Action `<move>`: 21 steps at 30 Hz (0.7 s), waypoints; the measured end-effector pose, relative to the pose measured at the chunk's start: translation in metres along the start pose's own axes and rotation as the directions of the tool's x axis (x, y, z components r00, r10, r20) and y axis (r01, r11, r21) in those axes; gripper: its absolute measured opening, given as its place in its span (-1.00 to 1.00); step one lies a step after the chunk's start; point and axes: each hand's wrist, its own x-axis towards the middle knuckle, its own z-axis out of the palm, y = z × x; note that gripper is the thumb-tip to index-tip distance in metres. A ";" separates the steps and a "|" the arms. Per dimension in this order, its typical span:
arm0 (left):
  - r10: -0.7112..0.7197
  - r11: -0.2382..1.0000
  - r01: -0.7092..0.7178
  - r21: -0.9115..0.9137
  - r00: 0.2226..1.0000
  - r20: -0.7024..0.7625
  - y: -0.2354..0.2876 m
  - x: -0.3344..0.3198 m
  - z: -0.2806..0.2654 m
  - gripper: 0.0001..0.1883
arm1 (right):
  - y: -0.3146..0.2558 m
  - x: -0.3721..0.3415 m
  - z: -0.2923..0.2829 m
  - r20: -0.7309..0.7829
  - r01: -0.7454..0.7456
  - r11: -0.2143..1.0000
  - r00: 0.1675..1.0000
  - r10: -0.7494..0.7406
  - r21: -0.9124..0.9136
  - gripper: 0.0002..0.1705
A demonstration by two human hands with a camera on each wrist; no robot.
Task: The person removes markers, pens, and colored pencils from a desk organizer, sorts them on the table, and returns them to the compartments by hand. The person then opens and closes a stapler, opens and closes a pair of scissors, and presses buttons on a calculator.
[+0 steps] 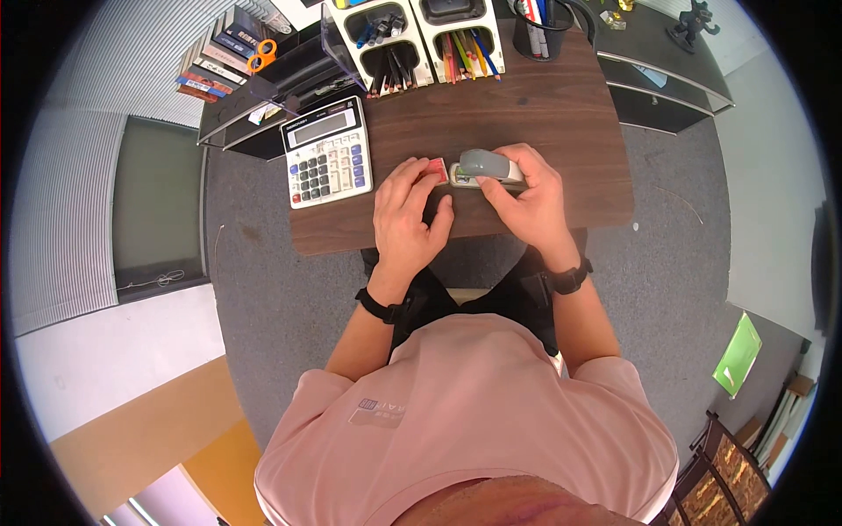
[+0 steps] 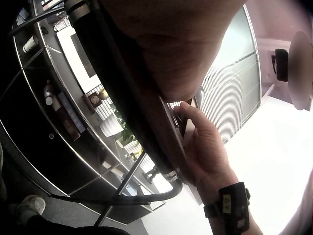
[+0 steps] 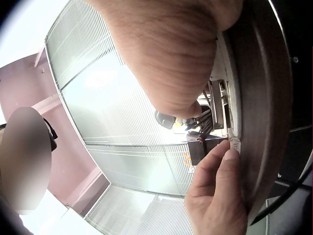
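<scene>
On the desk's near part, my right hand (image 1: 533, 200) grips a stapler (image 1: 484, 165) with a grey top and a whitish base. Its thumb lies along the near side, and its fingers go round the rear end. My left hand (image 1: 408, 210) rests just left of the stapler's front, fingertips touching a small red-and-white box (image 1: 439, 170). The left thumb stands apart from that box. In the right wrist view, the left hand (image 3: 220, 191) is close to the stapler's metal parts (image 3: 218, 105); the right palm hides much of the stapler.
A large calculator (image 1: 326, 156) lies left of the hands on the brown desk (image 1: 561, 114). Behind stand organizers (image 1: 430, 66) with pencils and pens, and a black mesh pen cup (image 1: 537, 39). Books (image 1: 219, 57) and orange-handled scissors (image 1: 262, 56) are at the far left.
</scene>
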 end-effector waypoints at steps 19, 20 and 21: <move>-0.003 1.000 0.003 -0.004 1.000 -0.002 -0.001 -0.001 0.000 -0.61 | 0.000 0.000 0.001 -0.013 0.011 1.000 1.000 -0.011 -0.002 -0.67; -0.003 1.000 0.003 -0.003 1.000 -0.002 -0.001 -0.001 0.000 -0.61 | -0.001 0.000 0.001 -0.012 0.011 1.000 1.000 -0.011 -0.002 -0.67; -0.004 1.000 0.004 -0.002 1.000 -0.001 -0.001 -0.001 0.000 -0.61 | -0.001 0.000 0.001 -0.012 0.009 1.000 1.000 -0.009 -0.006 -0.67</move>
